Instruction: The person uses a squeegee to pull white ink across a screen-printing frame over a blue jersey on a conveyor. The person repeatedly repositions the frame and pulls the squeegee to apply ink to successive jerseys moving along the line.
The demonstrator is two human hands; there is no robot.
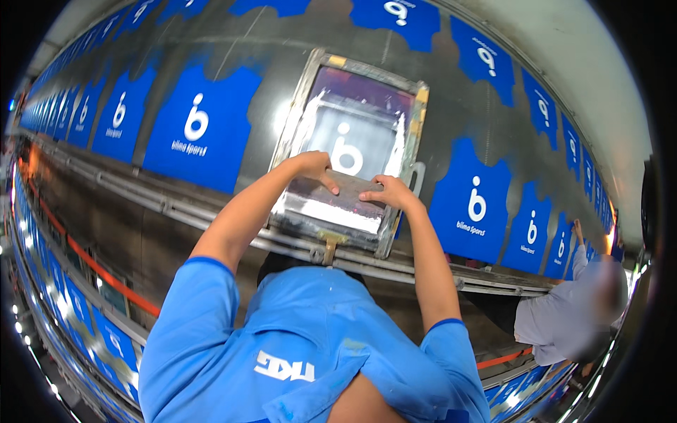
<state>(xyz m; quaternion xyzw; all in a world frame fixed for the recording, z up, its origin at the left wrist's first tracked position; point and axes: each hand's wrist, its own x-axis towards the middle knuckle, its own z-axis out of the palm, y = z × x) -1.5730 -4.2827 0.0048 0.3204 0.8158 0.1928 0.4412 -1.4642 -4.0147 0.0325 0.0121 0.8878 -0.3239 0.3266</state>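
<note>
A screen-printing frame (417, 130) with worn, taped edges lies flat on the long dark table in front of me. Both hands hold a greyish squeegee (345, 192) that lies across the lower part of the mesh. My left hand (314, 169) is closed round its left end, the thumb pressed on the near face. At the other end my right hand (390, 193) grips it in the same way. Through the mesh above the squeegee, a white rounded mark (346, 156) shows. What lies beneath the frame is mostly hidden.
Blue sleeveless shirt panels (233, 116) with white prints line the table on both sides and along its far edge. A metal rail (204, 217) runs along the near edge. To the right, a person in a pale top (553, 317) reaches toward the table. Another row of panels (113, 338) lies behind me.
</note>
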